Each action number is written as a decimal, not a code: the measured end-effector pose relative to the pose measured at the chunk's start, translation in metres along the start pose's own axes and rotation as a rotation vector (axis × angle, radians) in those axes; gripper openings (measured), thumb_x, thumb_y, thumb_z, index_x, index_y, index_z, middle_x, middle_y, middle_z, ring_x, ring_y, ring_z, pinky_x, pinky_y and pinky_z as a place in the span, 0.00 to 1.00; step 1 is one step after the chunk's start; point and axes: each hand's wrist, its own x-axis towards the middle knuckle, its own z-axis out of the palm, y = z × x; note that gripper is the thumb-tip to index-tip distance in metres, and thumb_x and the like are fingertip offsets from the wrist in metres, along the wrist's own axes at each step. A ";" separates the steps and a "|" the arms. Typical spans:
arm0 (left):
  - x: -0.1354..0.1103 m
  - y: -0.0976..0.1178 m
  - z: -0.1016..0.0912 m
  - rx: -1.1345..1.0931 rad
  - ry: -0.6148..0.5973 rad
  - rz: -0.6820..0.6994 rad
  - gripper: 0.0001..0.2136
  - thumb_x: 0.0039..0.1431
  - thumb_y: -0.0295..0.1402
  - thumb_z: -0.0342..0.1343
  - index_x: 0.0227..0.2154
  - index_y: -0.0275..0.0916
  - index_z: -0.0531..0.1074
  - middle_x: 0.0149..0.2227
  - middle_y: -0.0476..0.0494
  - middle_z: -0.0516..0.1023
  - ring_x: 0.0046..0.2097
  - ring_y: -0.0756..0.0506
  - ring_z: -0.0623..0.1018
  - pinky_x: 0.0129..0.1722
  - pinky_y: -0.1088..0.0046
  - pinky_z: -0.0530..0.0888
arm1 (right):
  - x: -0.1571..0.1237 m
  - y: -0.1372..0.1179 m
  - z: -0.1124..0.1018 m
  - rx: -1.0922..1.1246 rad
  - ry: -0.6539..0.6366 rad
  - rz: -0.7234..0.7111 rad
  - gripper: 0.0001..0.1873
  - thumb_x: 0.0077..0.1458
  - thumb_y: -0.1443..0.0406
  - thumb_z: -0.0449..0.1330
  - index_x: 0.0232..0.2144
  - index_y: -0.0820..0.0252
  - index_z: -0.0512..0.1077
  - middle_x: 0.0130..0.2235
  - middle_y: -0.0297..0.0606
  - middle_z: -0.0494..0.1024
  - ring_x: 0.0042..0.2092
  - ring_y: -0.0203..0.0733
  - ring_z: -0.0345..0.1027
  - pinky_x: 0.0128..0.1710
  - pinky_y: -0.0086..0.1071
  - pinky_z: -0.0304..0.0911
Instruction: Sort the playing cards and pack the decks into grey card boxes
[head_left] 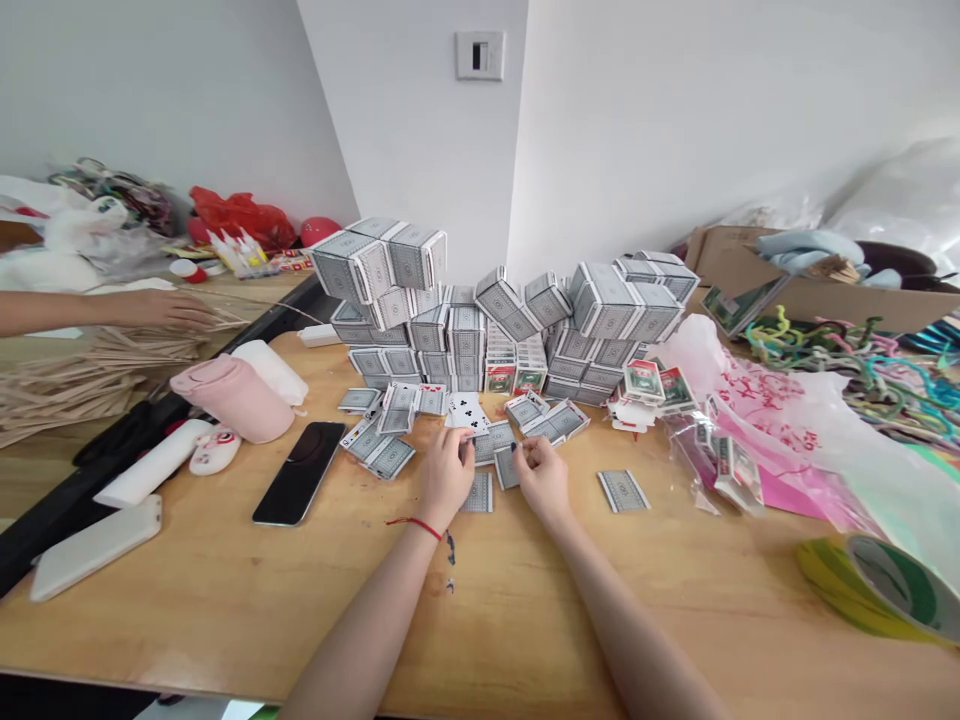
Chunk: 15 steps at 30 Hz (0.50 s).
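Note:
My left hand [444,472], with a red string round its wrist, has its fingers curled together. Its fingertips meet the lower edge of a face-up clubs card [466,410]; whether anything is pinched is hidden. My right hand [541,478] is closed on a grey-backed playing card [505,468], pinched at its right edge. Under and beside my left hand lies another face-down card [478,494]. Loose cards [381,450] are scattered to the left, and more cards [556,422] overlap to the right. A single card [622,491] lies apart at the right.
Behind my hands stands a structure of folded-card blocks [466,345], with card boxes [643,380] beside it. A phone [300,474], pink case [236,398] and white power bank [97,548] lie left; tape [832,580] right. Another person's hand [161,308] touches strips far left.

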 end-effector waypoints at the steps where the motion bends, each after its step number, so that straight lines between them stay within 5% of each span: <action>1: 0.002 -0.003 0.001 0.026 0.005 0.028 0.09 0.51 0.27 0.48 0.37 0.39 0.66 0.37 0.43 0.70 0.43 0.45 0.71 0.41 0.68 0.68 | 0.001 0.001 -0.001 0.008 0.008 0.007 0.11 0.48 0.59 0.51 0.29 0.61 0.64 0.15 0.24 0.55 0.17 0.32 0.51 0.19 0.24 0.49; 7: 0.006 -0.005 0.009 0.096 -0.121 0.172 0.18 0.53 0.31 0.49 0.48 0.38 0.61 0.50 0.39 0.66 0.54 0.41 0.62 0.53 0.57 0.59 | -0.001 -0.001 -0.002 -0.013 0.054 0.035 0.11 0.46 0.62 0.51 0.33 0.60 0.65 0.15 0.24 0.55 0.18 0.34 0.52 0.21 0.25 0.51; 15: 0.004 -0.008 0.009 0.020 -0.097 0.191 0.07 0.53 0.30 0.48 0.32 0.41 0.71 0.46 0.44 0.70 0.53 0.44 0.64 0.53 0.57 0.61 | 0.001 0.002 -0.001 0.032 0.063 0.044 0.10 0.46 0.62 0.50 0.28 0.61 0.67 0.15 0.25 0.56 0.19 0.34 0.53 0.22 0.25 0.51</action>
